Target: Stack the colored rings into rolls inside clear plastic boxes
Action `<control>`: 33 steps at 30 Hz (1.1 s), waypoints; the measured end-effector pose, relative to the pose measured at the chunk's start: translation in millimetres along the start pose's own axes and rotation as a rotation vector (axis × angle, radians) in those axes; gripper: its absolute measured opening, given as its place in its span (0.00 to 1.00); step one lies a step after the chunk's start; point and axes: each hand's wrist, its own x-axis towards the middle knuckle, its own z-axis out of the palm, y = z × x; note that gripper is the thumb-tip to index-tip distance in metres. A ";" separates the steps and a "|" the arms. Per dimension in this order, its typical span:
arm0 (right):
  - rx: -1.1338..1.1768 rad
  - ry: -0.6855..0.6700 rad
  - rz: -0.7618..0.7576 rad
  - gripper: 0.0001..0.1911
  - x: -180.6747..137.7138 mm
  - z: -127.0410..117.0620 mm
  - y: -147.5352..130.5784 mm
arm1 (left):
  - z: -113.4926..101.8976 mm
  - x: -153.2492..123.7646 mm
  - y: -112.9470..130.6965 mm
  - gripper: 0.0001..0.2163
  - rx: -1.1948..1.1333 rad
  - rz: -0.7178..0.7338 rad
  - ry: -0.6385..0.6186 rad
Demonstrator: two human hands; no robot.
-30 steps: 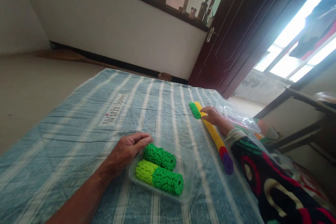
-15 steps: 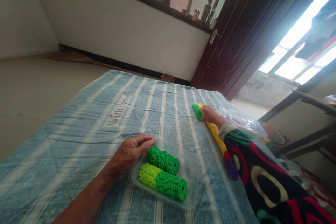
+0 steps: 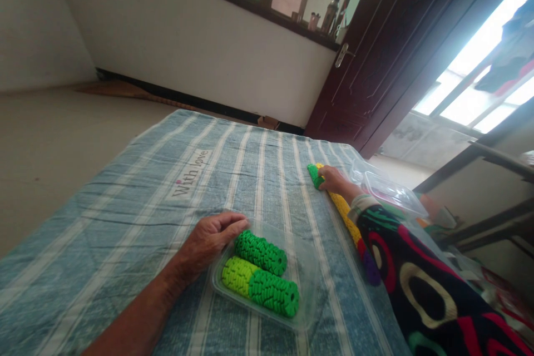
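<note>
My left hand (image 3: 208, 240) rests on the striped cloth with its fingers curled loosely against the near-left edge of a clear plastic tray (image 3: 306, 267). In the tray lie two stubby knobbly rolls: a dark green roll (image 3: 261, 252) and a light-and-dark green roll (image 3: 261, 286). My right hand (image 3: 332, 179), in a dark patterned sleeve, reaches out to the far end of a long row of rolls (image 3: 344, 208), yellow with red and purple at the near end. Its fingers close on the small green roll (image 3: 314, 174) at the far tip.
A blue striped cloth (image 3: 137, 206) printed "With love" covers the surface. Clear plastic lids or trays (image 3: 390, 189) lie at the right edge beyond my right arm. A dark wooden door (image 3: 375, 61) and a white wall stand behind; a metal frame is at right.
My right hand slid a little forward onto the green roll at the row's far end. My left hand stayed by the tray. The view shifted slightly.
</note>
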 end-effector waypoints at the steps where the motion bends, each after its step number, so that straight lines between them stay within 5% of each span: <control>1: 0.006 0.006 -0.002 0.14 -0.4 -0.4 -0.3 | 0.1 0.0 0.2 0.15 -0.003 -0.003 0.000; 13: 0.141 0.046 -0.109 0.04 -34.9 -37.7 -31.8 | 2.7 0.3 -2.6 0.14 0.007 0.011 0.017; 19: 0.360 -0.058 -0.627 0.05 -110.4 -74.8 -91.2 | 5.0 -1.1 -1.2 0.14 0.019 0.024 0.028; 25: 0.067 -0.127 -0.860 0.09 -149.7 -73.4 -137.3 | 6.3 -2.2 -0.3 0.16 0.012 0.032 0.034; 33: -0.129 -0.101 -0.942 0.07 -151.6 -57.9 -151.8 | 7.1 -2.0 -2.8 0.17 0.024 0.039 0.043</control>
